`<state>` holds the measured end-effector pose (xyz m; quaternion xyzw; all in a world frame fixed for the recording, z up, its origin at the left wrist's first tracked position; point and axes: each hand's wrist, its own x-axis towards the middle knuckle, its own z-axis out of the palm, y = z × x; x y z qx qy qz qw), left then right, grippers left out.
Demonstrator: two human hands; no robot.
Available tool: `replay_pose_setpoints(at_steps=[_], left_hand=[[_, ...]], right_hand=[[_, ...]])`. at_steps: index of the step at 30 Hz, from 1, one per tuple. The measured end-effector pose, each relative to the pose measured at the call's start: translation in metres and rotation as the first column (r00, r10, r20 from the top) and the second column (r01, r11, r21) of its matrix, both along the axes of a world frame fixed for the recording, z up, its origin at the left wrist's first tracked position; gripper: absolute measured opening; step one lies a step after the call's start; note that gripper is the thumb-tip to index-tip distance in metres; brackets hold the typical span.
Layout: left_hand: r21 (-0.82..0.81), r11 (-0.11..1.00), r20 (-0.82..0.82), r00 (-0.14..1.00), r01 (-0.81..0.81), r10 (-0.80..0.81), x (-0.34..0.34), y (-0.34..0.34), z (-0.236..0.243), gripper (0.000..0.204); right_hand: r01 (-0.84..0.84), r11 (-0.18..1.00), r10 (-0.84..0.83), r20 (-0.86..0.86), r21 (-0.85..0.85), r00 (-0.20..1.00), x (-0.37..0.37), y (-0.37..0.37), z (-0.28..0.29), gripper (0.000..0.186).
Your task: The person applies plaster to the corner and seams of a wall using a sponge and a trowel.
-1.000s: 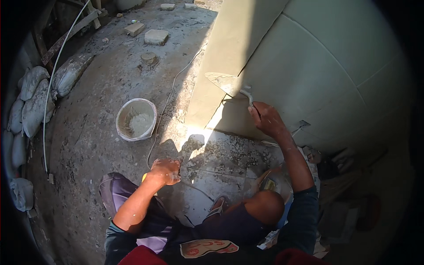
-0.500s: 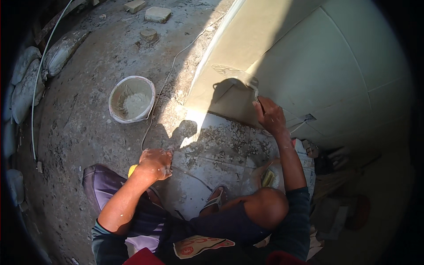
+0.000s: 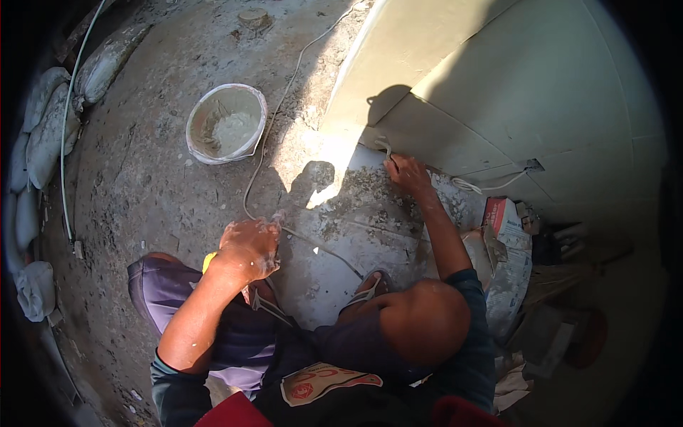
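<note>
My right hand (image 3: 408, 175) is closed on a plastering trowel (image 3: 385, 146), held low against the pale, smooth wall (image 3: 498, 92) where it meets the floor. Mostly the trowel's curved shank shows; its blade is hard to make out. My left hand (image 3: 250, 248), spotted with pale plaster, is in a fist above my left knee. Something yellow (image 3: 209, 262) pokes out beside its wrist, but what the fist grips is hidden. Ahead of it stands a round bucket (image 3: 226, 153) holding grey-white plaster mix (image 3: 233, 133).
A thin cable (image 3: 290, 85) runs along the floor past the bucket. Another white cable (image 3: 491, 188) comes from a wall opening. Filled sacks (image 3: 50, 142) line the left side. A printed bag (image 3: 509, 231) and clutter stand to my right. Sunlight crosses the wall's corner.
My right hand has moved down the wall with the trowel, to near the floor. The view has shifted, so the bucket appears higher; my left hand stays closed above the knee.
</note>
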<state>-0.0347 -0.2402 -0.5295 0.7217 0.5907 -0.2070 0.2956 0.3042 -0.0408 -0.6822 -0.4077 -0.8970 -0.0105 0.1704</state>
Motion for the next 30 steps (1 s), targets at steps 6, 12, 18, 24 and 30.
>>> replay_pose_setpoints(at_steps=[6, 12, 18, 24, 30], left_hand=[[-0.043, 0.999, 0.009, 1.000, -0.025, 0.025, 0.005, -0.005, 0.008, 0.076], [0.053, 0.998, 0.060, 0.998, -0.039, 0.036, 0.007, -0.008, -0.001, 0.087], [0.060, 0.998, 0.113, 0.994, -0.002, -0.005, 0.016, 0.006, -0.003, 0.080], [0.070, 0.997, 0.246, 0.969, -0.020, 0.002, 0.015, 0.008, -0.012, 0.045], [0.363, 0.914, 0.513, 0.858, -0.181, -0.034, 0.009, -0.008, -0.029, 0.021]], right_hand=[[0.127, 0.989, -0.133, -0.082, -0.073, 0.988, 0.012, -0.010, -0.032, 0.024], [0.165, 0.982, -0.136, -0.256, 0.096, 0.957, 0.000, -0.011, 0.116, 0.022], [0.174, 0.975, -0.126, -0.296, 0.140, 0.947, -0.010, -0.039, 0.247, 0.024], [0.059, 0.973, -0.041, 0.084, -0.223, 0.996, -0.043, -0.050, 0.203, 0.026], [0.059, 0.913, 0.056, 0.269, -0.405, 0.962, -0.057, -0.022, 0.075, 0.026]])
